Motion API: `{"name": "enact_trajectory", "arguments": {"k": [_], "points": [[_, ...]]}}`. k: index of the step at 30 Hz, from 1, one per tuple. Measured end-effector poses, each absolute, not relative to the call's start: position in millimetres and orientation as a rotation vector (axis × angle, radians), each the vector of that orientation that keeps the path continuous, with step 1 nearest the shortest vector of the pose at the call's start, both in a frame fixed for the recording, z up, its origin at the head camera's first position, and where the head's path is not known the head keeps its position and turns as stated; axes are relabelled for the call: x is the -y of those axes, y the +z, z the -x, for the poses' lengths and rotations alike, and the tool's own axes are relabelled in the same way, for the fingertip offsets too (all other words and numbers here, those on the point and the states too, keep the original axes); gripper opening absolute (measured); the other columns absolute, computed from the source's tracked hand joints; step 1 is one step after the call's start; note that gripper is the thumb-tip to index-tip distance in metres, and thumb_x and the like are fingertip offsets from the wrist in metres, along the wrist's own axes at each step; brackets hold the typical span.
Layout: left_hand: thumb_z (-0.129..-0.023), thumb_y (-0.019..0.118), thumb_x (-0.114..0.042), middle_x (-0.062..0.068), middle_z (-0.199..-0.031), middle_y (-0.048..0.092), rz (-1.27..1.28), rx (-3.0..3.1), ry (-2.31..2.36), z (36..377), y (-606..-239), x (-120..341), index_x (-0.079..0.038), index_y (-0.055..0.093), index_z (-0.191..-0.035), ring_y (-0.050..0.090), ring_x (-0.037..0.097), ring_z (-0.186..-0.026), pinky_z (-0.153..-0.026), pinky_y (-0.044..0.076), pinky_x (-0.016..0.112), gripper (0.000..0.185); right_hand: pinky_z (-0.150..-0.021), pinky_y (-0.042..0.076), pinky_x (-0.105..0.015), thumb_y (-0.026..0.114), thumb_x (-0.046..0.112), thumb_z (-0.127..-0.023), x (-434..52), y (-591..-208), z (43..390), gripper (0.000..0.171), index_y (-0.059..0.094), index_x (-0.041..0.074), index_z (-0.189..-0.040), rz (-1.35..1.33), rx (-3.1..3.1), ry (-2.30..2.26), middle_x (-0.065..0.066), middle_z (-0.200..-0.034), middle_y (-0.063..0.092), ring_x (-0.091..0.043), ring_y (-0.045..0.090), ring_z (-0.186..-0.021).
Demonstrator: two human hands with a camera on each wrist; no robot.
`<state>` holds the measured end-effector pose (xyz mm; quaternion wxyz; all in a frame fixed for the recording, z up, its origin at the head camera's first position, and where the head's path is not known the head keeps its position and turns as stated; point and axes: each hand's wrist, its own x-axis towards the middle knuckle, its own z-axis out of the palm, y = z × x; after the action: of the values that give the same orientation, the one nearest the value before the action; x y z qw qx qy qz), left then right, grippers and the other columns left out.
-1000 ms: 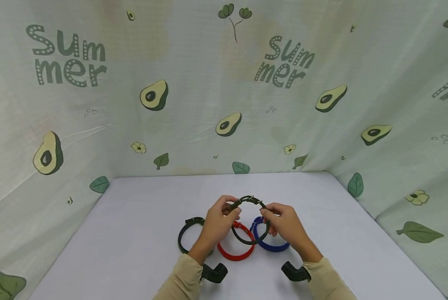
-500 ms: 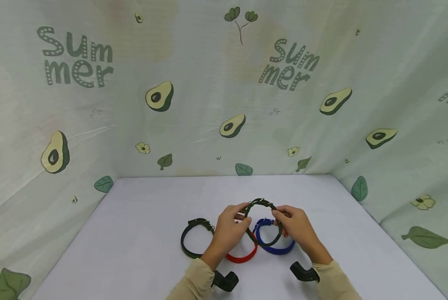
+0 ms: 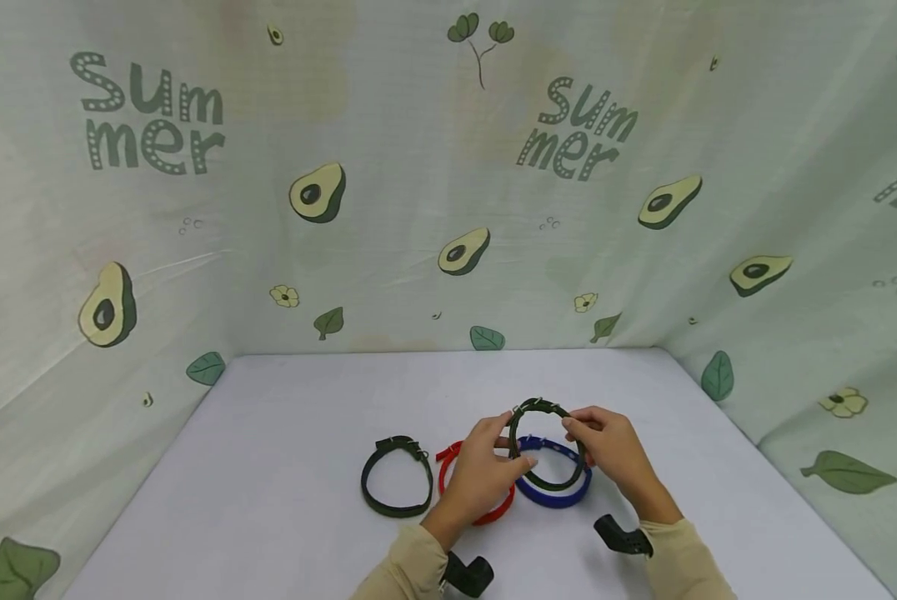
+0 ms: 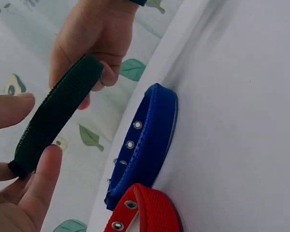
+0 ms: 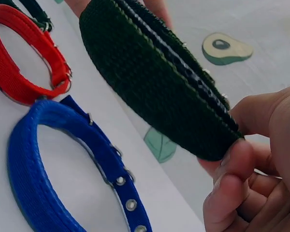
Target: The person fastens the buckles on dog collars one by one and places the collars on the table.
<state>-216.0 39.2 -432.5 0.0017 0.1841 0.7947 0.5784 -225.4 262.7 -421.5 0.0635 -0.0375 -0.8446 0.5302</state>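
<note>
A dark green dog collar (image 3: pixel 547 486), buckled into a ring, is raised upright above the table. My right hand (image 3: pixel 612 446) pinches its right side between thumb and fingers. My left hand (image 3: pixel 482 477) is at its left side, thumb and a finger on either side of the strap (image 4: pixel 53 116), index finger lifted off. Below and behind it lies a blue collar (image 3: pixel 552 500) with metal eyelets. A red collar (image 5: pixel 19 89) lies beside the blue one, partly covered by my left hand in the head view. Farther left, a second dark green collar (image 3: pixel 398 510) lies flat.
All lie on a white table (image 3: pixel 283 467) enclosed by a cloth backdrop (image 3: pixel 388 125) printed with avocados and leaves. Black wrist-camera mounts (image 3: pixel 469 575) stick out from both sleeves close to the tabletop.
Both hands have moved right with the raised green collar, which is now in front of the blue one. My left thumb and index finger have spread wider apart. The left green collar is fully uncovered.
</note>
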Motion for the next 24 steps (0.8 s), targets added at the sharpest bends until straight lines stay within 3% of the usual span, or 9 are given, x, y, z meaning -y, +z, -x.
{"name": "enact_trajectory", "arguments": {"k": [7, 24], "points": [[-0.081, 0.085, -0.019, 0.005, -0.151, 0.039, -0.537, -2.418, 1.682, 218.4, -434.1, -54.3, -0.011, 0.034, -0.156, 0.059, 0.012, -0.110, -0.080, 0.055, 0.024, 0.092, -0.058, 0.048, -0.028, 0.067, 0.021, -0.097, -279.1, -424.5, 224.6, 0.035, 0.064, -0.006, -0.119, 0.150, 2.573, 1.572, -0.016, -0.097, 0.072, -0.014, 0.053, -0.062], [-0.078, 0.087, -0.009, 0.001, -0.148, 0.044, -0.605, -2.450, 1.658, 228.2, -432.2, -86.2, -0.017, 0.042, -0.151, 0.060, 0.004, -0.093, -0.070, 0.053, 0.019, 0.085, -0.066, 0.051, -0.031, 0.066, 0.025, -0.097, -313.4, -425.4, 209.6, 0.038, 0.064, -0.002, -0.125, 0.214, 2.670, 1.446, -0.008, -0.102, 0.074, -0.019, 0.059, -0.079]]}}
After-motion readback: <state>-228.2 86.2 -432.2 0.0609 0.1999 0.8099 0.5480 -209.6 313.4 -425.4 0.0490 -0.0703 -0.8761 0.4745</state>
